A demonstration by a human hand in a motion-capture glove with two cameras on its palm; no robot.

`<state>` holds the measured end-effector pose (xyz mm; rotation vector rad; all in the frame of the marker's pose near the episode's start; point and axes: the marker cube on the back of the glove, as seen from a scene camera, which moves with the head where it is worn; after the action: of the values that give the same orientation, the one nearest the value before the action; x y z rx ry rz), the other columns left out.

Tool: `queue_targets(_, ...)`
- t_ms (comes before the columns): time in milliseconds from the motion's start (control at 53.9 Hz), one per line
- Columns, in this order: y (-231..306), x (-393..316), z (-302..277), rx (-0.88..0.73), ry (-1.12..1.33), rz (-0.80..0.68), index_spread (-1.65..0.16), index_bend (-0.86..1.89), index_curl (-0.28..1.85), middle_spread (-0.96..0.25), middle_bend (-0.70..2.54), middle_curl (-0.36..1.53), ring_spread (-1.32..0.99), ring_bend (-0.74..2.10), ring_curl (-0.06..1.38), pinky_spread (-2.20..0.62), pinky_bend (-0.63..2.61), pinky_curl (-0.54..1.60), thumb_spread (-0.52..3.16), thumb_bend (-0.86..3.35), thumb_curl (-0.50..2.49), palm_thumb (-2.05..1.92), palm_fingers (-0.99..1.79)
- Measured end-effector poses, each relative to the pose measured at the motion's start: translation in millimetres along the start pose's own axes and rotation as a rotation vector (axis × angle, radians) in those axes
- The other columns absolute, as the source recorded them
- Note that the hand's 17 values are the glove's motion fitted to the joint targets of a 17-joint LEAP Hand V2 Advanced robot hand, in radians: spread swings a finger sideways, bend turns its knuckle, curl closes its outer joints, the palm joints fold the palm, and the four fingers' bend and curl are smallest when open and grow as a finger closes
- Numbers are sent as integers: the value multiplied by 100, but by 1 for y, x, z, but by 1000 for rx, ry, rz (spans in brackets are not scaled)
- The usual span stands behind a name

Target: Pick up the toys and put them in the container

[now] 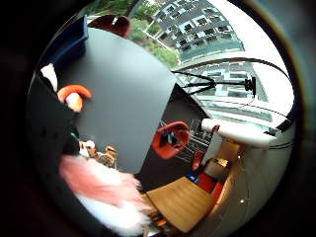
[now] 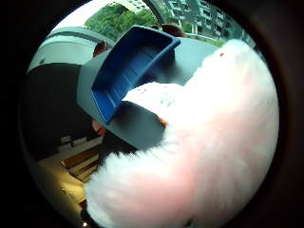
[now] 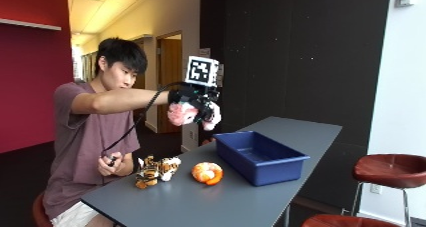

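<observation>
Table (image 3: 219, 202): fingers (image 3: 214, 118) hide (partly) pink toy (image 3: 180, 113).

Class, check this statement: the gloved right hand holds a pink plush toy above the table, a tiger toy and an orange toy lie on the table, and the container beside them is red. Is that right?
Not quite: the container is blue, as the outside view shows. The rest stands: the right hand holds the pink plush toy above the table, and the tiger toy and orange toy lie on it.
</observation>
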<state>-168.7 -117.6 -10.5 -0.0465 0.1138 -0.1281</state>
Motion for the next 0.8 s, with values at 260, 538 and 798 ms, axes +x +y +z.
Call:
queue_targets(260, -22, -139, -66, 138, -62, -286, -15, 119, 71, -17, 132, 77, -37, 117, 62, -38, 74, 39, 38, 9, 95, 58, 111)
queue_targets(538, -89, -252, -49, 223, 15, -267, -15, 116, 76, -16, 132, 78, -37, 117, 63, -38, 75, 40, 33, 8, 103, 57, 110)
queue_targets(798, -118, -309, 18, -99, 138, -383, -16, 81, 82, -21, 108, 77, -36, 120, 68, -33, 94, 49, 61, -3, 101, 43, 36)
